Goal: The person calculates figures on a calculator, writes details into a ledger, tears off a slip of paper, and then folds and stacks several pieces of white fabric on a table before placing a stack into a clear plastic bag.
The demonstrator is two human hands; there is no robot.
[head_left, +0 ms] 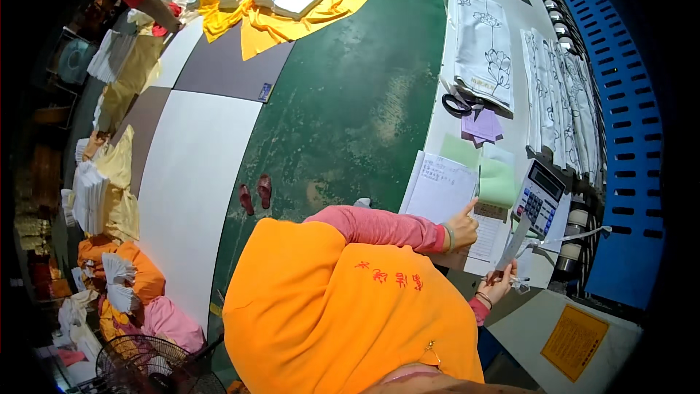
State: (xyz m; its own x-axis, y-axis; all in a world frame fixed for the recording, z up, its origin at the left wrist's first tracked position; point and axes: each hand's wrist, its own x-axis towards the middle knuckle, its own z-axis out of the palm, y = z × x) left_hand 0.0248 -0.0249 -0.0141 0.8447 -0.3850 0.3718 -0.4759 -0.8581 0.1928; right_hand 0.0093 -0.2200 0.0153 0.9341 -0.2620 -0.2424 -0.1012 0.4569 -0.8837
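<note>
The left hand (pixel 461 228) rested on a sheet of lined paper (pixel 442 188) on the white bench (pixel 519 128), index finger out, holding nothing. Just right of it, the right hand (pixel 499 284) pinched a paper slip (pixel 515 244) and a pen below the grey calculator (pixel 539 197)

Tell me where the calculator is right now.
In the head view the calculator lies on the white table at right, just beyond the right hand, beside the green paper.
</note>
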